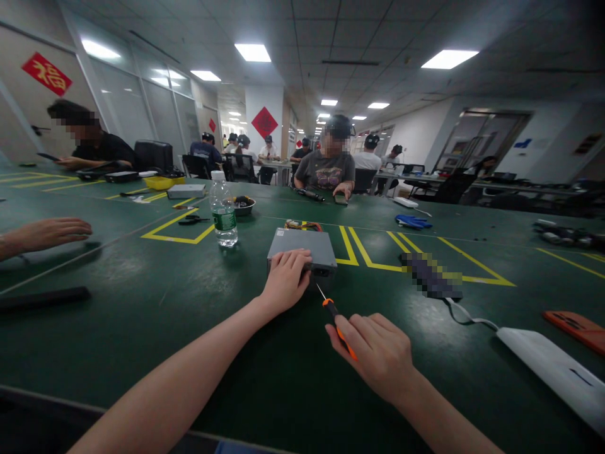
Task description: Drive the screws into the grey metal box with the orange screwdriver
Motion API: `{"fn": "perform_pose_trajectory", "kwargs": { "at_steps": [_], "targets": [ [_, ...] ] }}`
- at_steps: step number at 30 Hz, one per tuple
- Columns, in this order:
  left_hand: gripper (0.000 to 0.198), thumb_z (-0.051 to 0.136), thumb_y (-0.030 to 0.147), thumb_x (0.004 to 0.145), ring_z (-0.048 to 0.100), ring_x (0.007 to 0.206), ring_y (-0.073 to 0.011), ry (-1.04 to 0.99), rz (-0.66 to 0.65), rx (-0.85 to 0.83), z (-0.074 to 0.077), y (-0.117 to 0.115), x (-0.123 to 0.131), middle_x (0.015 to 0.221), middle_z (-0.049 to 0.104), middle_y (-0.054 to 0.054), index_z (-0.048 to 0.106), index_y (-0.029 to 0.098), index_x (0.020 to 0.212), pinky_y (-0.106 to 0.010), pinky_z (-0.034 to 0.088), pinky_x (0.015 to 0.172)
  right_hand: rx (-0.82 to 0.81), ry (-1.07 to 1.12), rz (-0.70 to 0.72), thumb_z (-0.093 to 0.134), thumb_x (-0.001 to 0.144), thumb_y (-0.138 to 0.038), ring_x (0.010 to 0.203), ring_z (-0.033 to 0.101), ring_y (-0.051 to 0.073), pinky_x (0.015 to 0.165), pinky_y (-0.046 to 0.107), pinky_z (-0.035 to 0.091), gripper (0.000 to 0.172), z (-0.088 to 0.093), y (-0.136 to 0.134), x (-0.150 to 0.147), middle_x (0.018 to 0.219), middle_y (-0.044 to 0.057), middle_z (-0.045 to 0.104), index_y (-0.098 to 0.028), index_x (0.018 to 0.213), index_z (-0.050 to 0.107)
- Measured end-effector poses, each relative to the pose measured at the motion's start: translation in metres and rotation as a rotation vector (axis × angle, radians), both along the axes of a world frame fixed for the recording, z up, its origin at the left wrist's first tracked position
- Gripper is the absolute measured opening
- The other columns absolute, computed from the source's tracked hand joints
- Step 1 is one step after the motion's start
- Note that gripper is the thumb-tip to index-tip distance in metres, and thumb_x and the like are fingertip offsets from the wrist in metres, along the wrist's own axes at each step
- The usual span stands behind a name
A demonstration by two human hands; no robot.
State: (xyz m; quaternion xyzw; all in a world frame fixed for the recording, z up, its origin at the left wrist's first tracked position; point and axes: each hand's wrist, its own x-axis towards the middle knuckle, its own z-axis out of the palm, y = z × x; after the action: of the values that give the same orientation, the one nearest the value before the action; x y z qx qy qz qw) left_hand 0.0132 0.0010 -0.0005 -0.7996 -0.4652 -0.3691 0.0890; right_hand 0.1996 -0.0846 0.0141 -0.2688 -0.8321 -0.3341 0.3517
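A grey computer power supply [307, 243] lies on the green table in front of me, its socket side facing me. My left hand [287, 277] grips its near left edge, fingers over the top and thumb low on the front face. A bundle of coloured wires [302, 226] shows behind the box. Closed around a screwdriver [331, 308] with an orange and black handle is my right hand [375, 353]. The screwdriver's thin tip points up and left, just short of the box's front face.
A water bottle [223, 211] stands left of the box, near a bowl [244, 205] of dark items. Another person's hand [51, 234] rests at the far left. To the right lie a phone [430, 276], a white power bank [553, 366] and blue gloves [413, 221].
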Motion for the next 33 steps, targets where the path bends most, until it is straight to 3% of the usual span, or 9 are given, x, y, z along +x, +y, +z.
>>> {"fn": "perform_pose_trajectory", "kwargs": {
  "at_steps": [13, 19, 23, 26, 30, 33],
  "targets": [
    [0.023, 0.047, 0.019, 0.082, 0.046, 0.115, -0.0204, -0.001, 0.003, 0.003, 0.000, -0.001, 0.001, 0.120, 0.055, -0.005, 0.050, 0.022, 0.104, -0.039, 0.031, 0.095, -0.027, -0.013, -0.057, 0.052, 0.086, -0.025, 0.056, 0.048, 0.009, 0.056, 0.024, 0.031, 0.011, -0.004, 0.000, -0.003, 0.067, 0.000, 0.055, -0.015, 0.087, 0.057],
    [0.020, 0.048, 0.018, 0.082, 0.045, 0.115, -0.0196, 0.007, 0.007, 0.014, 0.000, -0.001, 0.001, 0.121, 0.055, -0.004, 0.050, 0.022, 0.102, -0.038, 0.031, 0.095, -0.147, -0.019, 0.058, 0.040, 0.087, -0.022, 0.074, 0.052, 0.016, 0.063, 0.027, 0.043, 0.018, -0.009, -0.006, -0.012, 0.097, 0.013, 0.053, -0.017, 0.099, 0.052],
    [0.021, 0.048, 0.018, 0.081, 0.045, 0.115, -0.0193, 0.005, 0.008, 0.016, 0.000, 0.000, 0.001, 0.121, 0.055, -0.003, 0.049, 0.022, 0.102, -0.038, 0.031, 0.095, -0.199, -0.148, 0.120, 0.049, 0.085, -0.023, 0.070, 0.053, 0.015, 0.062, 0.029, 0.045, 0.010, -0.011, -0.006, -0.013, 0.100, 0.012, 0.055, -0.020, 0.093, 0.054],
    [0.020, 0.047, 0.018, 0.082, 0.045, 0.115, -0.0192, 0.006, 0.003, 0.019, 0.000, 0.000, 0.001, 0.121, 0.055, -0.004, 0.049, 0.022, 0.102, -0.037, 0.031, 0.095, -0.221, -0.107, 0.156, 0.046, 0.087, -0.027, 0.076, 0.056, 0.017, 0.064, 0.029, 0.048, 0.014, -0.010, -0.006, -0.013, 0.099, 0.014, 0.057, -0.016, 0.088, 0.055],
    [0.021, 0.048, 0.019, 0.082, 0.045, 0.115, -0.0192, 0.009, 0.003, 0.014, 0.000, 0.000, 0.001, 0.121, 0.055, -0.004, 0.049, 0.022, 0.102, -0.037, 0.031, 0.095, -0.178, -0.119, 0.122, 0.041, 0.087, -0.016, 0.091, 0.057, 0.020, 0.074, 0.029, 0.048, 0.020, -0.010, -0.008, -0.014, 0.104, 0.018, 0.057, -0.012, 0.100, 0.055],
    [0.021, 0.048, 0.019, 0.082, 0.045, 0.115, -0.0193, 0.009, 0.004, 0.013, 0.000, 0.000, 0.001, 0.122, 0.055, -0.004, 0.049, 0.022, 0.102, -0.037, 0.031, 0.095, -0.085, -0.123, 0.065, 0.048, 0.087, -0.021, 0.086, 0.058, 0.019, 0.076, 0.030, 0.045, 0.021, -0.009, -0.010, -0.014, 0.104, 0.017, 0.059, -0.011, 0.105, 0.056]
  ]
}}
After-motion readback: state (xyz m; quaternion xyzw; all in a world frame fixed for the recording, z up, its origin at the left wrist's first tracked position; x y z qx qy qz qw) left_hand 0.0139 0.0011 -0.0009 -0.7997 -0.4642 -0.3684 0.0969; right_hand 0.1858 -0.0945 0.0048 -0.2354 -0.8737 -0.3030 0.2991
